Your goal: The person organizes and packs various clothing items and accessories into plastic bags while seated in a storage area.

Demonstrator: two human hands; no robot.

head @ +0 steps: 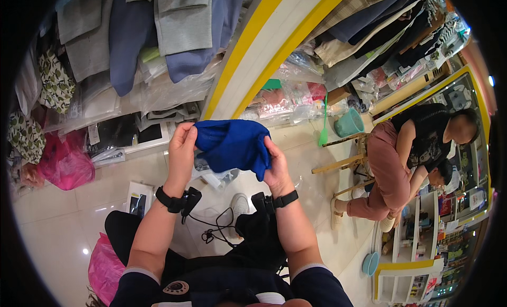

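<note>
A blue piece of knitted-looking cloth (233,144) is stretched between my two hands above the tiled floor. My left hand (183,144) pinches its upper left corner between thumb and fingers. At its right edge, my right hand (277,164) grips the fabric, which bunches and hangs in folds there. Both wrists wear black straps with small devices. What kind of garment the cloth is, I cannot tell.
Shelves with grey trousers (184,26), bagged clothes and a pink plastic bag (67,160) stand ahead, left of a yellow-and-white divider (261,41). At right a person (420,148) sits near a teal bin (348,123). A black cable (218,228) hangs below my hands.
</note>
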